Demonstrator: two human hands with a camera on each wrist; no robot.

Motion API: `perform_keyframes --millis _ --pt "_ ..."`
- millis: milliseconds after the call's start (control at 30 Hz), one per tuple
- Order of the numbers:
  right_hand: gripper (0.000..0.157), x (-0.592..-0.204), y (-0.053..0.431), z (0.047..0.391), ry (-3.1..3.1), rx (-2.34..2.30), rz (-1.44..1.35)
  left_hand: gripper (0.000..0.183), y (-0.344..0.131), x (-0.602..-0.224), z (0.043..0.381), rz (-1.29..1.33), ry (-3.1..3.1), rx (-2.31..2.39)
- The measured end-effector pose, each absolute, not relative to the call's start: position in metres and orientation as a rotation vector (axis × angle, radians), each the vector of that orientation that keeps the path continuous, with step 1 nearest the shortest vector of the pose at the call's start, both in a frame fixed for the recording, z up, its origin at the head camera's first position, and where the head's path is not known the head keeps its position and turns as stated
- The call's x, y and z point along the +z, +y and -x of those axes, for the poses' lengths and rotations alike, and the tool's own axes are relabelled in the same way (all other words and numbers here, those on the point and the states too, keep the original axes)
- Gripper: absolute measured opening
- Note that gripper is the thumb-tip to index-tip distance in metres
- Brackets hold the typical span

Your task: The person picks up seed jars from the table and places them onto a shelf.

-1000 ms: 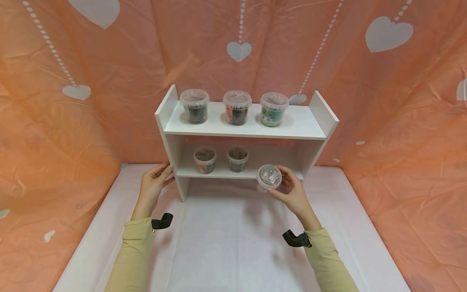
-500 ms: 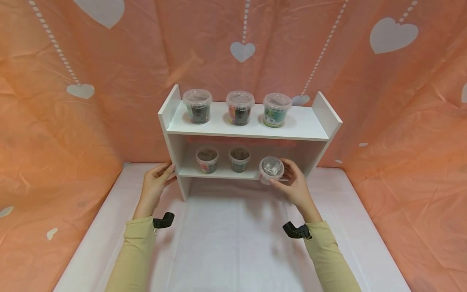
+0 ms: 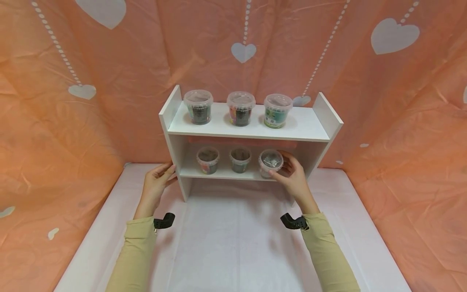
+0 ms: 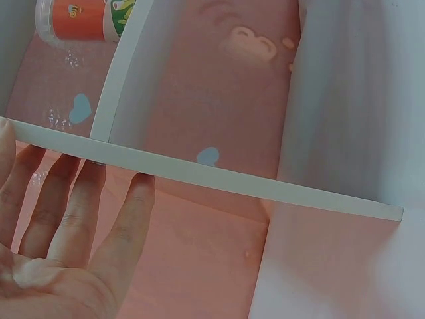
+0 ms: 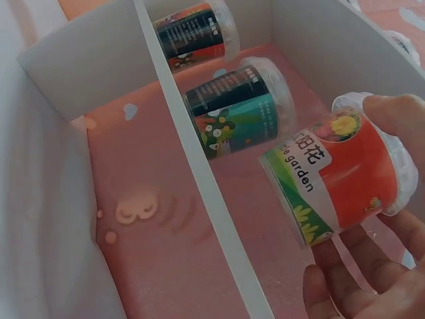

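My right hand [image 3: 294, 178] grips a clear lidded plastic tub [image 3: 270, 161] at the right of the lower shelf, thumb on one side and fingers on the other. The right wrist view shows its red and green "little garden" label [image 5: 352, 176]. Whether its base touches the shelf board cannot be told. With extended fingers, my left hand [image 3: 155, 187] touches the outer side of the white shelf unit [image 3: 248, 129]; in the left wrist view the fingertips press against the side panel [image 4: 199, 174]. Two similar tubs, a left one [image 3: 208, 162] and a middle one [image 3: 240, 162], stand on the lower shelf.
Three larger lidded tubs stand on the upper shelf: a left tub [image 3: 198, 108], a middle tub [image 3: 240, 110] and a green-labelled right tub [image 3: 277, 112]. The unit stands on a white-covered table [image 3: 215, 243], before an orange curtain [image 3: 204, 48] with pale hearts.
My right hand has moved up and forward with the tub, from in front of the lower shelf to over its right part. The left hand stays at the side panel.
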State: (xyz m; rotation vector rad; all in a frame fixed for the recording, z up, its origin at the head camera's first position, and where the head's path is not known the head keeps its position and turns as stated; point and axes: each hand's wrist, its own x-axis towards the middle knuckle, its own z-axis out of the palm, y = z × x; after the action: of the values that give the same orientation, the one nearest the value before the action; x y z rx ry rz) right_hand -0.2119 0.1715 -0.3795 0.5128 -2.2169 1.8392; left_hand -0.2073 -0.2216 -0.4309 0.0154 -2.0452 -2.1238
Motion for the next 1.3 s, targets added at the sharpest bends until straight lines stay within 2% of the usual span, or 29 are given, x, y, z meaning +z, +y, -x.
perform_keyframes --millis 767,1067,1300 --pt "0.064 -0.382 0.173 0.225 -2.239 1.857 -0.407 0.054 -0.222 -0.432 0.206 -0.012 -2.042 -2.131" --pt "0.066 -0.407 0.18 0.244 -2.243 1.841 -0.387 0.053 -0.221 -0.432 0.207 -0.007 -2.038 -2.129" --pt "0.063 -0.394 0.176 0.236 -2.261 1.837 -0.369 0.053 -0.221 -0.431 0.206 0.001 -2.038 -2.133"
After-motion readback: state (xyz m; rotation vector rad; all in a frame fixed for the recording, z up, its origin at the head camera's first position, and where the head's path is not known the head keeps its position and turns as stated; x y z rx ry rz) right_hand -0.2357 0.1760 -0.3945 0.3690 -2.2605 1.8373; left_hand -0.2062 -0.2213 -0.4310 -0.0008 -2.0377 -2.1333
